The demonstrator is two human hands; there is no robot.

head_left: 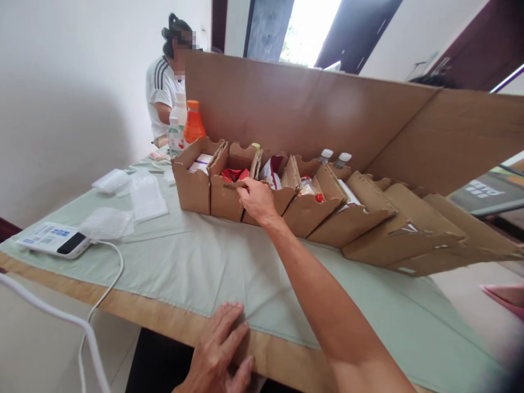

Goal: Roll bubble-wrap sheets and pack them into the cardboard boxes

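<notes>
My right hand point(258, 202) reaches out to a row of cardboard boxes, its fingers curled closed at the top front edge of the second cardboard box point(225, 201) from the left. Red shiny packets point(234, 174) lie inside that box. Just to its right, partly behind my hand, stands another box holding a white and dark red packet point(272, 170). My left hand point(216, 346) rests at the near edge of the table point(180, 275), fingers stretched out and holding nothing.
A tall cardboard panel point(303, 103) stands behind the boxes. At the far left are an orange bottle point(194, 124) and a seated person point(160, 90). Clear plastic packaging point(148, 196) and a white device point(55, 240) with a white cable point(117, 273) lie on the left.
</notes>
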